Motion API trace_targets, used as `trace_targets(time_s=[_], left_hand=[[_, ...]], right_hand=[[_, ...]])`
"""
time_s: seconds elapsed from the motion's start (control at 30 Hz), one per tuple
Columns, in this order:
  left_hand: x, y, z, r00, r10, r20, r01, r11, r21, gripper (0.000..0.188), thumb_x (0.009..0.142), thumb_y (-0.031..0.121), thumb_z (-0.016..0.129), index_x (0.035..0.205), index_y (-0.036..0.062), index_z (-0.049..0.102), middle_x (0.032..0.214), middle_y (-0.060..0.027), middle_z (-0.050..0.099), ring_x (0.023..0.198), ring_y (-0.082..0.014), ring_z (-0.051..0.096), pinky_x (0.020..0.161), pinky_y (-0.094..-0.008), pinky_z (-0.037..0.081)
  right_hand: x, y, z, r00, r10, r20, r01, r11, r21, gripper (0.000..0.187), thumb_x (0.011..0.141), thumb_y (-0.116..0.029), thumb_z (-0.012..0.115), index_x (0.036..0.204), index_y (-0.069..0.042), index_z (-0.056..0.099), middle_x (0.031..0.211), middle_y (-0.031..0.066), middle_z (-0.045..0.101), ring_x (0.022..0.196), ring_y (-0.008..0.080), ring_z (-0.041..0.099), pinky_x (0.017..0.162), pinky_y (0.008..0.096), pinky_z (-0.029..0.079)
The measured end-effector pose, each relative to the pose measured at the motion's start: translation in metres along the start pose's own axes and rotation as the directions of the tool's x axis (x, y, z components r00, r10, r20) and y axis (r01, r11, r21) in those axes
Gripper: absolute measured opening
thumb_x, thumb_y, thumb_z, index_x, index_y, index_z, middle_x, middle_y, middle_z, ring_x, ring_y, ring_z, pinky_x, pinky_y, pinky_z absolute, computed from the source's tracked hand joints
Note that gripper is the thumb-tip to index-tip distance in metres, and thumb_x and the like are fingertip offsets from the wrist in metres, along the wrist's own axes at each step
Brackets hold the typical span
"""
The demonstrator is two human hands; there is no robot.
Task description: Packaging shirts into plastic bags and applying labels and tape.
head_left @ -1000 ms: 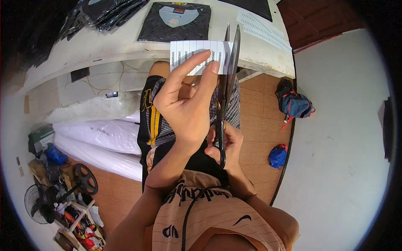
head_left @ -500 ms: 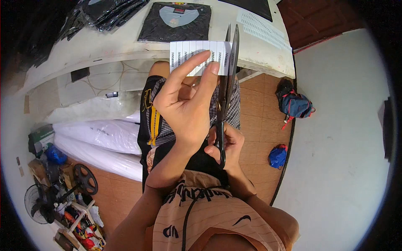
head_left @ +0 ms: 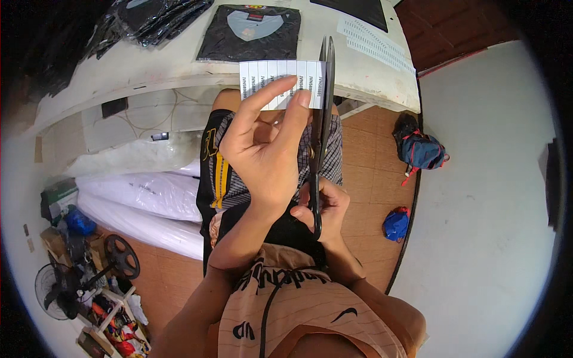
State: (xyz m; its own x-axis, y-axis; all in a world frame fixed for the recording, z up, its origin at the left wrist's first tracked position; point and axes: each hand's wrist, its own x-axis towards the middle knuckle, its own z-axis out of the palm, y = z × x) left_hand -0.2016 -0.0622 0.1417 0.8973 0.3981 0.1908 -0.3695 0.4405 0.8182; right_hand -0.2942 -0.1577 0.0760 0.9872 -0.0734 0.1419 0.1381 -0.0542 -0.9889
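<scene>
My left hand [head_left: 265, 146] is closed on a white sheet of printed labels [head_left: 252, 74], pinched between finger and thumb. Dark lines divide the sheet into narrow upright strips. My right hand [head_left: 327, 206] grips the black handles of a large pair of scissors [head_left: 323, 128], with fingers wrapped through the loops. The long blades point away from me, nearly together, and lie along the right edge of the sheet. Whether that edge is between the blades I cannot tell. Both hands are above my lap, just short of the table.
On the white table [head_left: 161, 71] lie a bagged black shirt [head_left: 250, 45], more dark bagged garments [head_left: 152, 21] and printed label sheets [head_left: 376, 45]. Long plastic-wrapped white rolls [head_left: 143, 194] are at left, beyond a fan [head_left: 57, 289]. A backpack [head_left: 422, 149] and blue bag [head_left: 396, 224] sit by the wall.
The scissor blades have come closer together, their tips moving slightly left. The label sheet has dropped a little. Both hands stay almost where they were.
</scene>
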Motion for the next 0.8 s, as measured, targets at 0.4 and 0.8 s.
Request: trace_targets(time_s=[0.4,0.8], left_hand=[[0.006,-0.003,-0.007,0.961,-0.260,0.097,0.276,0.930,-0.242,0.016,0.087,-0.001,0.062,0.102,-0.0020,0.061,0.092,-0.0072,0.064,0.082,-0.0140,0.064,0.077,-0.0318,0.056],[0.018,-0.017,-0.015,0.916,-0.367,0.160,0.397,0.880,-0.261,0.022,0.094,0.010,0.053,0.110,-0.0044,0.055,0.107,-0.0142,0.063,0.101,-0.0304,0.063,0.091,-0.0407,0.051]], right_hand=[[0.000,0.000,-0.005,1.000,0.010,0.003,-0.010,1.000,-0.016,0.043,0.066,-0.031,0.086,0.066,-0.004,0.053,0.061,-0.0012,0.052,0.052,0.0051,0.043,0.047,0.0201,0.031],[0.001,0.001,-0.006,1.000,-0.018,0.024,0.018,1.000,-0.002,0.042,0.065,-0.028,0.087,0.066,-0.004,0.053,0.060,-0.0013,0.051,0.052,0.0056,0.043,0.047,0.0208,0.031]])
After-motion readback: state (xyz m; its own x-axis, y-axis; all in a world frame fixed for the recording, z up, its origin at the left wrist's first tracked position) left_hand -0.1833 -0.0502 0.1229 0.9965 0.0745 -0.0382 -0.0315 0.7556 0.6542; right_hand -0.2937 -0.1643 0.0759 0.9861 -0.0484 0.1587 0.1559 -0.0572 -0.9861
